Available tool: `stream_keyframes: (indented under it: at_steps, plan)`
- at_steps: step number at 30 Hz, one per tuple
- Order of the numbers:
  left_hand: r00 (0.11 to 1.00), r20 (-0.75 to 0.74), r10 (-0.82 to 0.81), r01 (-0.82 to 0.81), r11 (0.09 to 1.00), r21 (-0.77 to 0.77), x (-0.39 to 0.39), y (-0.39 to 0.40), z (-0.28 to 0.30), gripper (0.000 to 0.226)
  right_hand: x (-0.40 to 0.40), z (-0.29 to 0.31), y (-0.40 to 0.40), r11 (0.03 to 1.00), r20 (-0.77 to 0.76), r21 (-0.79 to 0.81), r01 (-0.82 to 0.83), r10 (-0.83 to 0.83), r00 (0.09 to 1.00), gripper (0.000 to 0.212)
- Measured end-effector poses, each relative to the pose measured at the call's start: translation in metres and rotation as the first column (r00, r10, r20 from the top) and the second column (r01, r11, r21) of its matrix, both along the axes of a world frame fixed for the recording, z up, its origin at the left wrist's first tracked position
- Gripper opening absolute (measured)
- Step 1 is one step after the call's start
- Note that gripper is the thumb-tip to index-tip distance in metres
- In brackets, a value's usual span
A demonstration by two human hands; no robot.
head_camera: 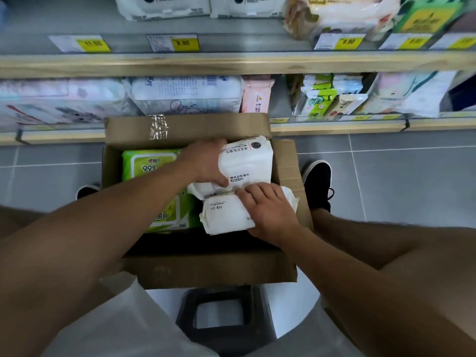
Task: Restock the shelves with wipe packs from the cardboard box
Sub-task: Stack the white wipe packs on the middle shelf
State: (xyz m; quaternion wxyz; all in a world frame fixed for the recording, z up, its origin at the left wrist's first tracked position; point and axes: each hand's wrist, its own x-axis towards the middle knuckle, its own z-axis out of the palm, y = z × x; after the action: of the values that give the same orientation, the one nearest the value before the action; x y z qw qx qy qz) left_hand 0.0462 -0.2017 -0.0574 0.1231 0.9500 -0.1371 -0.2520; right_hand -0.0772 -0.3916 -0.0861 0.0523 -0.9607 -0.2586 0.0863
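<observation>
Black stool (219,315) sits nearest; beyond, the cardboard box (206,269) rests on grey tiled floor (386,176) before shelves (231,64). Left hand (206,161) grips an upright white wipe pack (247,161); right hand (270,210) clasps another white pack (224,215) lying crosswise.

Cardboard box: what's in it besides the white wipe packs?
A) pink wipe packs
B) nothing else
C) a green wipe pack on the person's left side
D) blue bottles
C: a green wipe pack lies in the left part of the cardboard box, beside the white wipe packs that the left hand and right hand are gripping.
</observation>
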Motion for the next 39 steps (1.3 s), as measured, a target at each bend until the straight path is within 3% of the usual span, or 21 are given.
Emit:
stream_keyframes:
  at_steps: [6, 13, 21, 25, 29, 39]
  plan:
    - [0.959, 0.255, 0.126, -0.134, 0.991, 0.015, -0.023, 0.045, 0.039, 0.1, -0.002, 0.021, 0.012, 0.993, 0.018, 0.047, 0.108, -0.109, 0.994, 0.098]
    - [0.84, 0.422, 0.341, -0.345, 0.936, -0.07, -0.033, 0.115, 0.103, 0.095, 0.022, 0.066, 0.031, 0.977, 0.085, 0.065, 0.205, -0.21, 0.974, 0.096]
    - [0.704, 0.474, 0.529, -0.486, 0.846, -0.221, -0.026, 0.156, 0.158, 0.093, 0.086, 0.142, 0.05, 0.938, 0.146, 0.147, 0.314, -0.335, 0.931, 0.097]
    - [0.654, 0.473, 0.59, -0.518, 0.805, -0.289, -0.01, 0.166, 0.174, 0.091, 0.122, 0.174, 0.057, 0.918, 0.248, 0.207, 0.337, -0.383, 0.89, 0.096]
    - [0.641, 0.468, 0.609, -0.534, 0.791, -0.299, 0.006, 0.167, 0.183, 0.089, 0.159, 0.2, 0.058, 0.913, 0.365, 0.233, 0.336, -0.402, 0.84, 0.094]
    - [0.64, 0.484, 0.597, -0.499, 0.802, -0.329, 0.06, 0.157, 0.175, 0.089, 0.265, 0.233, 0.049, 0.942, 0.603, 0.116, 0.314, -0.318, 0.731, 0.092]
